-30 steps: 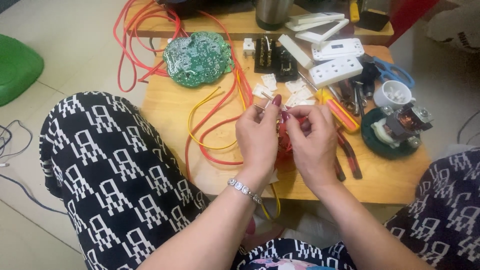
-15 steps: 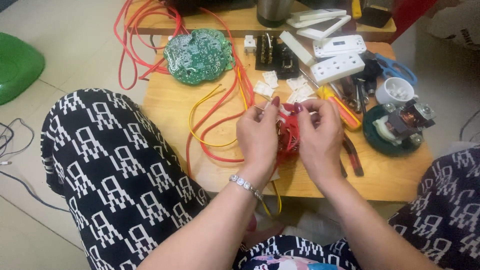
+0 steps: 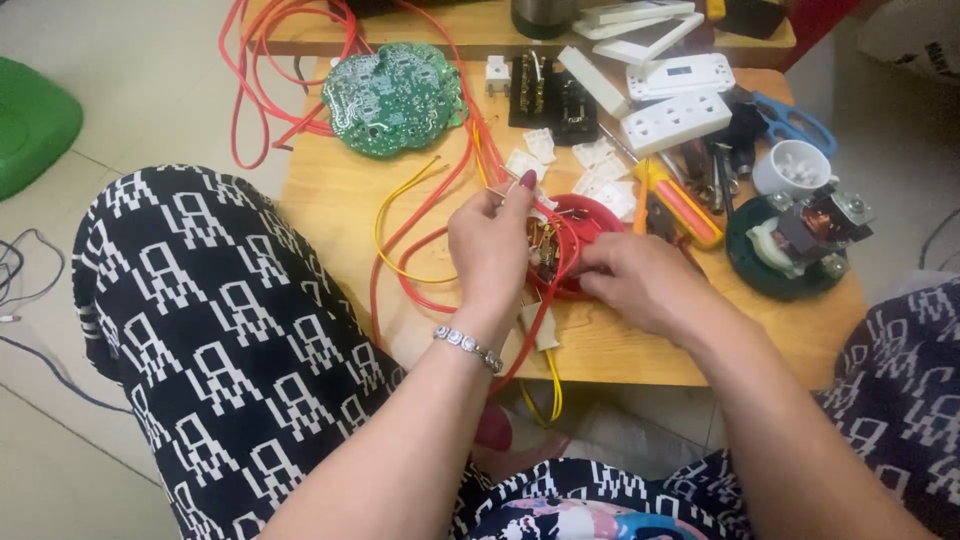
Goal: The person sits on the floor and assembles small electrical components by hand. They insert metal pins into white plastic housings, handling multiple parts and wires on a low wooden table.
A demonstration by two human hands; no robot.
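On wooden table [image 3: 330, 200], left hand [image 3: 490, 250] fingers pinching thin wire, right hand [image 3: 640, 285] gripping red housing [image 3: 585, 225], contents partly hidden

— Where is the camera sitting?
— On the person's head, looking steeply down and forward at the wooden surface [image 3: 350, 210], close in.
— Any second view sharing the scene?
— No; knees are framing seven and four o'clock.

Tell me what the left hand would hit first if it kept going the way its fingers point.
Probably the small white plastic pieces just beyond the left hand, then the black component block; depth is unclear.
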